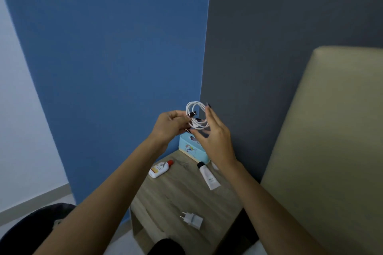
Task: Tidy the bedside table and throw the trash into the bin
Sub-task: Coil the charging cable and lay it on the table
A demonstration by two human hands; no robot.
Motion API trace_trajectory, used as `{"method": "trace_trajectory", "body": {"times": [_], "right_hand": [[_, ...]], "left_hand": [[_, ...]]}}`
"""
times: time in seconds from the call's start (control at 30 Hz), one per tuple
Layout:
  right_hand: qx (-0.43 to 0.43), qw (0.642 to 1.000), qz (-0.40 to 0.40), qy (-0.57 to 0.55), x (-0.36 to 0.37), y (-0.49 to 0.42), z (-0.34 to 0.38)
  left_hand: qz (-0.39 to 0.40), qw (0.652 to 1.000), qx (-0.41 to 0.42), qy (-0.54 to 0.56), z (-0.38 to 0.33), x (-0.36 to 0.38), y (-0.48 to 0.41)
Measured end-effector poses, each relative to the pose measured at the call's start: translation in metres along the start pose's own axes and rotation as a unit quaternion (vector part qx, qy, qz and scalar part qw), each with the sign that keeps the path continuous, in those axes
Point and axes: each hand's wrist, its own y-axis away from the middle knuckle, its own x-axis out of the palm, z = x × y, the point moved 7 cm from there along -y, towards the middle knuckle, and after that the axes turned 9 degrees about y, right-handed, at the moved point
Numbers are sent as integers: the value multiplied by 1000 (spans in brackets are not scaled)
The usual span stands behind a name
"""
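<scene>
Fingers of the left hand are curled and pinch a coiled white cable, which is held in the air above the back of the wooden bedside table. Near the table's front edge lies a white charger plug, its pins pointing left. Farther back on the table, a white tube with a dark cap lies toward the right side, and a white bottle with a red cap lies at the left edge. A light blue box stands at the table's back, partly hidden by the hands. Right of the table rises a beige padded headboard. Left of the table, on the floor, sits a dark rounded thing; what it is cannot be told. Behind the table a blue wall meets a grey wall in a corner. Both forearms reach forward and up over the table. The right hand is raised with its back to the camera, fingers spread and mostly straight against the right side of the coil, the forefinger pointing up along the loops.
</scene>
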Motion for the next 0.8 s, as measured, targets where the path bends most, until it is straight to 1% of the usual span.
{"method": "trace_trajectory", "body": {"times": [0.1, 0.23, 0.43, 0.57, 0.63, 0.7, 0.77, 0.8], "right_hand": [[25, 999, -21, -16, -4, 3, -7], [28, 998, -33, -44, -7, 4, -9], [20, 997, -67, -28, -9, 6, -11], [26, 995, -95, -11, -15, 14, -29], [51, 993, -107, 6, -14, 23, -52], [94, 989, -111, 24, -10, 35, -83], [151, 983, -94, 40, 2, 51, -118], [174, 980, -83, 54, 9, 60, -134]], "left_hand": [[5, 1000, 5, -1, 1, 6, -1], [5, 1000, 7, -16, 3, 5, -4], [11, 1000, 2, -8, 11, 10, -1], [-11, 999, -1, -31, 30, 13, 1], [-30, 995, 9, -94, 53, 10, 3], [-40, 977, 3, -209, 88, 5, 3], [-31, 937, -40, -346, 136, 0, 3], [-11, 910, -82, -405, 163, -1, 5]]}}
